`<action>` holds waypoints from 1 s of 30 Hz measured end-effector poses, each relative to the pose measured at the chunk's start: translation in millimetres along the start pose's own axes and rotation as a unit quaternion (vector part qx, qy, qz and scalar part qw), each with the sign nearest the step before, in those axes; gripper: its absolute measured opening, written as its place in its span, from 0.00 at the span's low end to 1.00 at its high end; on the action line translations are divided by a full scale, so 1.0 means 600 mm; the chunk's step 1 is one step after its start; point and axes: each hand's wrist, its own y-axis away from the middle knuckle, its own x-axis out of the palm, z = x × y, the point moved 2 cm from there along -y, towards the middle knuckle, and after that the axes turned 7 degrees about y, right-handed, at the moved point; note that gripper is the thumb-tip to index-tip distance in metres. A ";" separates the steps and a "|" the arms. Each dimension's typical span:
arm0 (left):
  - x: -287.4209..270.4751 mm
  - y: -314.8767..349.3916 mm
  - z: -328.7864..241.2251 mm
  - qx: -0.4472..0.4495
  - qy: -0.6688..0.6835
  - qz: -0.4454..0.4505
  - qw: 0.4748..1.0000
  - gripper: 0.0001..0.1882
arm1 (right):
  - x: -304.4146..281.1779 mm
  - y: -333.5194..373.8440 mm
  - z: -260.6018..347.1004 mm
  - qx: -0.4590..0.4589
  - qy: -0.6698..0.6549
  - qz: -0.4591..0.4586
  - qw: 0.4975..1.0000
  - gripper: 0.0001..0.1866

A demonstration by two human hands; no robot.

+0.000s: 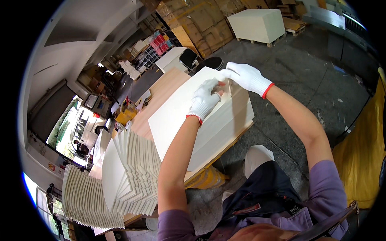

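Note:
A stack of large white paper sheets [173, 116] lies on the wooden table in front of me. My left hand [204, 98], in a white knit glove with a red cuff and bare fingertips, rests on the top sheet with its fingers apart. At the far right edge of the stack, my right hand [247, 77], gloved the same way, has its fingers closed at the sheet edge. Between both hands the sheet edges lift and curl a little. How many sheets the right fingers hold is hidden.
Fanned piles of folded white sheets [134, 172] stand at the table's left end, with another pile [86, 197] beyond. A yellow container [126, 112] of tools sits on the wooden tabletop [171, 83]. Behind are a black stool [209, 63], a chair and a pallet stack [259, 26].

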 end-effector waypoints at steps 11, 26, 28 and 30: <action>0.007 0.002 -0.010 0.000 0.101 0.010 0.995 0.21 | 0.041 0.043 -0.013 0.151 -0.186 -0.078 0.968 0.31; 0.004 0.012 -0.013 0.019 0.167 -0.029 0.985 0.20 | 0.045 0.050 -0.009 0.147 -0.180 -0.077 0.970 0.31; 0.005 0.015 -0.025 0.035 0.081 -0.041 0.995 0.19 | 0.048 0.051 -0.014 0.145 -0.163 -0.078 0.973 0.31; 0.004 0.016 -0.037 0.020 0.017 -0.030 0.999 0.18 | 0.049 0.049 -0.019 0.149 -0.149 -0.076 0.975 0.30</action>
